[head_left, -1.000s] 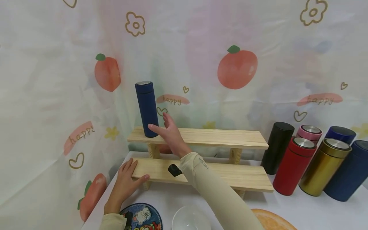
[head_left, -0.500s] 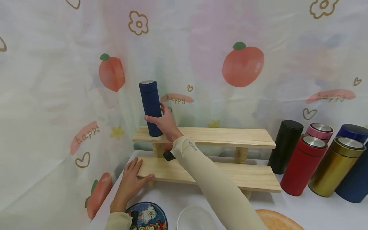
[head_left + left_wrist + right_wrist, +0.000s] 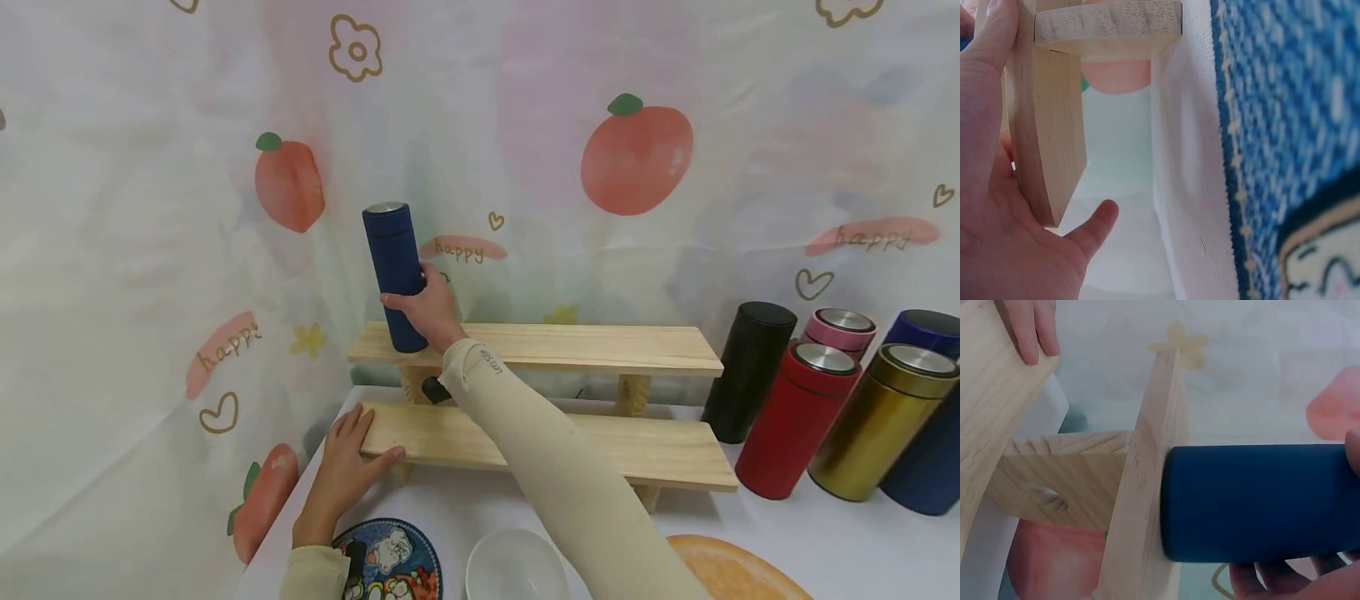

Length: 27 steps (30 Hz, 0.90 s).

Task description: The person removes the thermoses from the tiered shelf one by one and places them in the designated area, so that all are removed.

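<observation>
A tall dark-blue thermos (image 3: 394, 258) with a silver-topped lid stands near the left end of the upper wooden shelf (image 3: 555, 337). My right hand (image 3: 433, 307) grips it, thumb across the front and fingers round the far side. In the right wrist view the base of the thermos (image 3: 1254, 503) meets the board, with curled fingers (image 3: 1282, 575) along its side. My left hand (image 3: 339, 471) rests on the left end of the lower shelf (image 3: 480, 433), with its thumb by the front edge. In the left wrist view the palm (image 3: 1016, 250) lies against the board's end.
To the right stand black (image 3: 750, 367), red (image 3: 797, 425), gold (image 3: 873, 429), pink (image 3: 838, 327) and blue thermoses (image 3: 922, 467). Along the front lie a blue patterned round mat (image 3: 405, 533), a white bowl (image 3: 517, 567) and an orange-slice mat (image 3: 720, 571). A printed curtain (image 3: 525, 125) hangs behind.
My right hand, loosely open beside the blue thermos before, has moved left and its fingers have wrapped round it. The thermos and left hand stay in place; the view has shifted slightly.
</observation>
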Tool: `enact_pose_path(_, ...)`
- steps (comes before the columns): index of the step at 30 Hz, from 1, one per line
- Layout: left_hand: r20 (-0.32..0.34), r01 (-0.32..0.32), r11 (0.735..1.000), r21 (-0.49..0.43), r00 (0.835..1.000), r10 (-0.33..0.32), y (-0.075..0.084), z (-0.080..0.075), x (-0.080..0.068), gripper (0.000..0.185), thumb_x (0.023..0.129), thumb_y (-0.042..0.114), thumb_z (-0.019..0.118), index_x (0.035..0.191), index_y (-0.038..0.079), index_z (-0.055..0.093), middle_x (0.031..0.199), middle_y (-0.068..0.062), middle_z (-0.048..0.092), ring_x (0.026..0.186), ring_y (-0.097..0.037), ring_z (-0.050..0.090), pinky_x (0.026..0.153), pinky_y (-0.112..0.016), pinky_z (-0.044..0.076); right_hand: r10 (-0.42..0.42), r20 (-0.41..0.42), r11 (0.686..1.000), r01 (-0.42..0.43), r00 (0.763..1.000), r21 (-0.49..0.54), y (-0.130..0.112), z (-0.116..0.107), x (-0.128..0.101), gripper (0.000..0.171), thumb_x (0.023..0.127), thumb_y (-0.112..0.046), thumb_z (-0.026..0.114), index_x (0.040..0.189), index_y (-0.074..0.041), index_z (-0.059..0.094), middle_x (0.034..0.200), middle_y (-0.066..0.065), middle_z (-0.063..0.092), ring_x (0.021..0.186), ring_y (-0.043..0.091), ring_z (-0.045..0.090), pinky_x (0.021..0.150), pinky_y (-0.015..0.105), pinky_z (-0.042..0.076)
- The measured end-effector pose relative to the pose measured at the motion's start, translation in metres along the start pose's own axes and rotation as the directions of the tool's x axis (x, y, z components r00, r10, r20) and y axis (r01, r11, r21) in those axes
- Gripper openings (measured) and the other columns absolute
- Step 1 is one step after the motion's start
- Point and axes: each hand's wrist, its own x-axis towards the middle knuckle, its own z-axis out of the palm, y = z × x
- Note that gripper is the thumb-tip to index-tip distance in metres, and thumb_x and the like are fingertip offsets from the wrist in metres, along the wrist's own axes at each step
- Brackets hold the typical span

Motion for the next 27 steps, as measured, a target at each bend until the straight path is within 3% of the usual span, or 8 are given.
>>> enact_pose_path(7,0.006,-0.021,1.0,0.002,1.0,0.021,0.002,0.001,0.0,0.102,0.092,0.061,0.076,0.163,-0.003,0.04,0.172,-0.026,0.026,0.157,-0.048,0.019,0.119,-0.071,0.025,-0.026,0.034,0.998,0.028,0.999,-0.057,0.0,-0.018,-0.014,0.079,0.094,-0.024,0.086,0.16,-0.01,0.046,0.155,0.013,0.056,0.137,0.032,0.058,0.113,0.055,0.045)
enact_pose_path(14,0.017,-0.034,0.999,0.032,0.999,0.034,0.003,-0.005,0.003,0.102,0.094,0.06,0.074,0.163,-0.005,0.038,0.172,-0.028,0.024,0.157,-0.05,0.017,0.12,-0.072,0.023,-0.067,0.096,0.997,0.064,0.993,0.035,-0.004,-0.037,-0.038,0.081,0.094,-0.028,0.085,0.162,-0.012,0.044,0.16,0.011,0.052,0.142,0.032,0.052,0.114,0.06,0.042)
enact_pose_path(23,0.02,-0.029,0.999,0.016,0.999,0.029,0.002,-0.002,0.0,0.102,0.094,0.06,0.075,0.163,-0.006,0.037,0.172,-0.029,0.023,0.156,-0.051,0.017,0.119,-0.074,0.021,-0.178,0.153,0.981,0.163,0.972,0.108,-0.003,-0.064,-0.071,0.076,0.094,-0.023,0.083,0.16,-0.013,0.047,0.15,0.011,0.059,0.127,0.035,0.063,0.107,0.056,0.05)
enact_pose_path(27,0.02,-0.035,0.999,0.018,0.999,0.034,0.002,-0.002,0.001,0.102,0.095,0.06,0.074,0.163,-0.006,0.037,0.172,-0.03,0.023,0.156,-0.052,0.017,0.118,-0.075,0.022,-0.183,0.162,0.978,0.163,0.97,0.13,-0.005,-0.075,-0.087,0.077,0.093,-0.024,0.083,0.161,-0.016,0.047,0.151,0.008,0.059,0.129,0.034,0.063,0.106,0.056,0.051)
